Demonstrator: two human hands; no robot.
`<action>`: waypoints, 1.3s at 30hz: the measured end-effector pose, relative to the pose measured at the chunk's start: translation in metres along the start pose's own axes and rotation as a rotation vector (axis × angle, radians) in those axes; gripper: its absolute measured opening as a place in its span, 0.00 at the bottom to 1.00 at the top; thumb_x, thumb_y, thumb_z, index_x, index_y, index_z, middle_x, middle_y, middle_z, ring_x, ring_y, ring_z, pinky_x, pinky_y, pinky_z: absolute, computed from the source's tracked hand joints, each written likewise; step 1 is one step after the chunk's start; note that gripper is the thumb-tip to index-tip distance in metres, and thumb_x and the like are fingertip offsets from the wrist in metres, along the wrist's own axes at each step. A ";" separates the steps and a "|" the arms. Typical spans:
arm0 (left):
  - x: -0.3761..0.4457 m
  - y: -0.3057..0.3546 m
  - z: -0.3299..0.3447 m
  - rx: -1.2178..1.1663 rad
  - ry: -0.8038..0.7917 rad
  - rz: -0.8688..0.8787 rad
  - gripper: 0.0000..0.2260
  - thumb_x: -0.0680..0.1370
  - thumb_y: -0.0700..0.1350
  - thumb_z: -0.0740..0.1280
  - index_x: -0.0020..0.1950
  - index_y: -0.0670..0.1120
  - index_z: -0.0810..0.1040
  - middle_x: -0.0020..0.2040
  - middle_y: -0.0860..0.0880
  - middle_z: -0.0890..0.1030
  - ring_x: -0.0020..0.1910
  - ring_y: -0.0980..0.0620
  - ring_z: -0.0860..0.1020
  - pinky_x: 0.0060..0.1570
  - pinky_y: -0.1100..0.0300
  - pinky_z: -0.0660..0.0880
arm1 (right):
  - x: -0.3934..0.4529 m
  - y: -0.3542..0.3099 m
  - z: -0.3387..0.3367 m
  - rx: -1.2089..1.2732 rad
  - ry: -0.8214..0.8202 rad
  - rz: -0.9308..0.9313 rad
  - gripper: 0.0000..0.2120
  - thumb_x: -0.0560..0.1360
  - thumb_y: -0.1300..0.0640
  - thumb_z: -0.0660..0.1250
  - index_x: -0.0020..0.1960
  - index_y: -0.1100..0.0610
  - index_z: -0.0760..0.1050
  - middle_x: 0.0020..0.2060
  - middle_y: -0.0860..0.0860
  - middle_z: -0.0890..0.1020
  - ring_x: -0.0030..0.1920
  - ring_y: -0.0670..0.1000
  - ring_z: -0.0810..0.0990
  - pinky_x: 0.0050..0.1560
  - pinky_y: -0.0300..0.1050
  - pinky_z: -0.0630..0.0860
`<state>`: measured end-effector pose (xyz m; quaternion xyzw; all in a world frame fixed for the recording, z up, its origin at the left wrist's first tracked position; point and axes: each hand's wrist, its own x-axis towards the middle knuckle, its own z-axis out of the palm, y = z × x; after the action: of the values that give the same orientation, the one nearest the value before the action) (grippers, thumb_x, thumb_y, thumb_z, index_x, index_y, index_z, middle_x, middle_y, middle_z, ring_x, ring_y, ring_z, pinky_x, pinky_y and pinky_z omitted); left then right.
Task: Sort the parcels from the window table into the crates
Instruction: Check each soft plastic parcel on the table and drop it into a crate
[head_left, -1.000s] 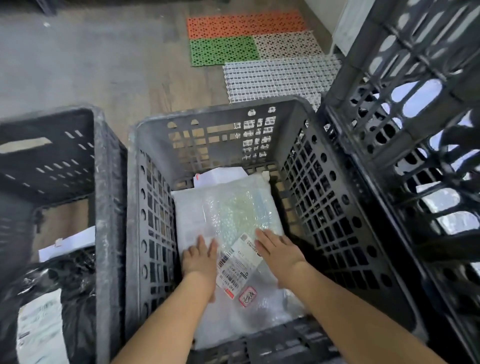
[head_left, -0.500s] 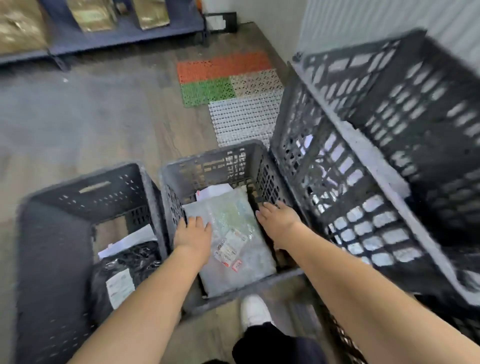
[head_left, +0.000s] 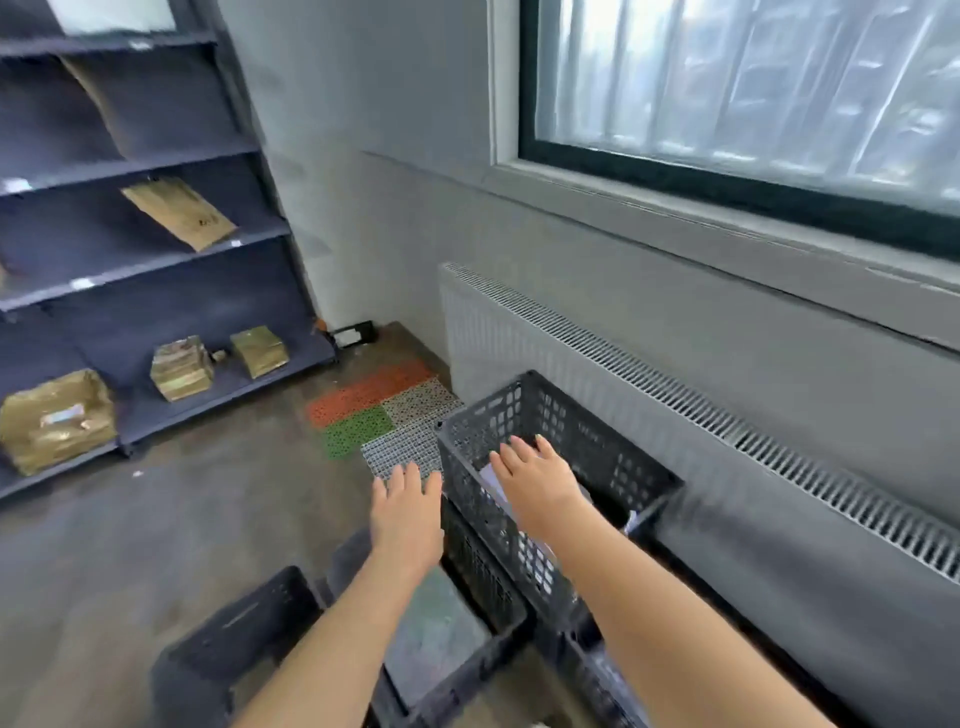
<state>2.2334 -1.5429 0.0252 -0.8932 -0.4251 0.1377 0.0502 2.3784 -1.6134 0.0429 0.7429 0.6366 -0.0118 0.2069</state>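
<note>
Shelving (head_left: 156, 249), left: four brown parcels counted, one leaning on a middle shelf (head_left: 179, 210) and three on the bottom shelf (head_left: 54, 415).

Floor mats (head_left: 384, 410), centre: one patch of orange, green, speckled and white tiles.

Crates, three counted: left crate (head_left: 244, 629) on the floor, contents not visible; middle crate (head_left: 467, 654) on the floor, holding one bubble-wrapped parcel (head_left: 436, 629) lying flat; tall crate (head_left: 587, 452), raised beside the radiator, something white showing inside.

Hands, two: left hand (head_left: 408, 512) flat, fingers straight and spread, holding nothing, above the middle crate. Right hand (head_left: 537, 480) likewise flat and empty, over the tall crate's mouth.

Radiator (head_left: 675, 395), one, under one window (head_left: 753, 88), right.
</note>
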 end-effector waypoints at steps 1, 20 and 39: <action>-0.014 0.011 -0.006 0.016 0.017 0.019 0.32 0.79 0.53 0.63 0.77 0.47 0.52 0.76 0.42 0.55 0.75 0.42 0.53 0.73 0.46 0.53 | -0.023 0.002 0.001 0.000 -0.013 0.034 0.35 0.82 0.51 0.57 0.78 0.60 0.39 0.78 0.55 0.46 0.78 0.55 0.43 0.76 0.56 0.44; -0.233 0.421 -0.053 0.138 0.217 0.632 0.29 0.81 0.50 0.59 0.78 0.46 0.50 0.76 0.41 0.55 0.76 0.41 0.51 0.72 0.43 0.52 | -0.494 0.158 0.193 0.151 -0.100 0.754 0.29 0.81 0.61 0.53 0.77 0.65 0.45 0.76 0.61 0.52 0.77 0.60 0.47 0.74 0.60 0.45; -0.383 0.719 -0.099 0.203 0.341 1.102 0.23 0.78 0.48 0.62 0.71 0.47 0.62 0.68 0.44 0.65 0.71 0.44 0.60 0.62 0.51 0.62 | -0.782 0.260 0.312 0.278 -0.342 1.239 0.35 0.80 0.55 0.59 0.78 0.61 0.41 0.77 0.57 0.49 0.77 0.57 0.47 0.75 0.58 0.46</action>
<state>2.5676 -2.2918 0.0492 -0.9828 0.1315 0.0379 0.1240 2.5539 -2.4768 0.0528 0.9794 0.0415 -0.0904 0.1759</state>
